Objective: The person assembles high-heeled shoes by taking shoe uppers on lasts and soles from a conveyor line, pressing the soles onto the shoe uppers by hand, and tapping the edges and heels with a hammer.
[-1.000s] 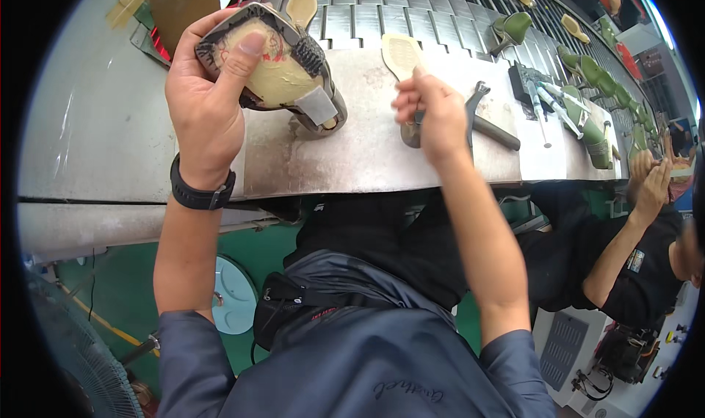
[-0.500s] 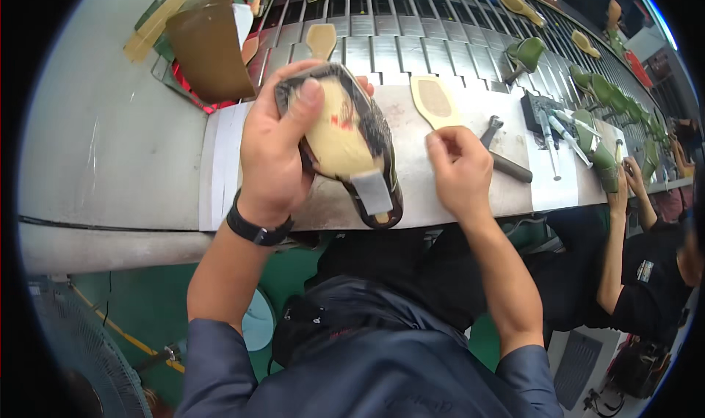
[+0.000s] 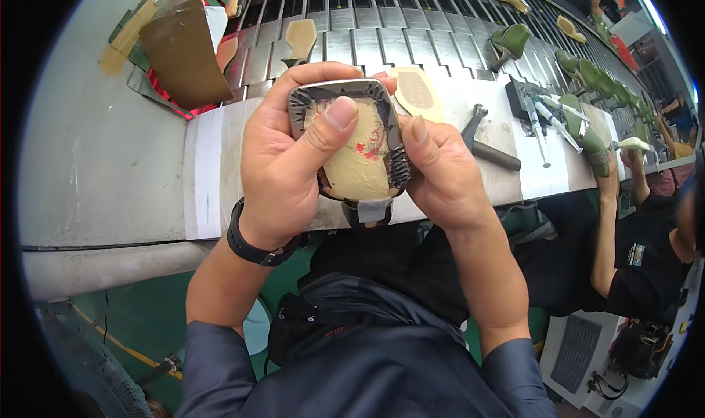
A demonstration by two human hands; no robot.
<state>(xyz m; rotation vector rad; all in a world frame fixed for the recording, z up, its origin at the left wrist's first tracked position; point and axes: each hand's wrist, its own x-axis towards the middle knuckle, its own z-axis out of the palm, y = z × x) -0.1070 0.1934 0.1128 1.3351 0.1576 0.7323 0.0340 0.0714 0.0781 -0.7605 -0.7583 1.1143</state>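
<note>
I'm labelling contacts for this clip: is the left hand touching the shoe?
Touching. The head view shows the left hand wrapped around one side of the shoe, thumb lying over its pale underside.

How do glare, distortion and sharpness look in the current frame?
In the head view, the worktop's front edge bends toward the black rim; the metal slats show bright reflections; bluish-white light streaks the upper right; the shoe reads fairly sharp, while the fan looks soft.
</note>
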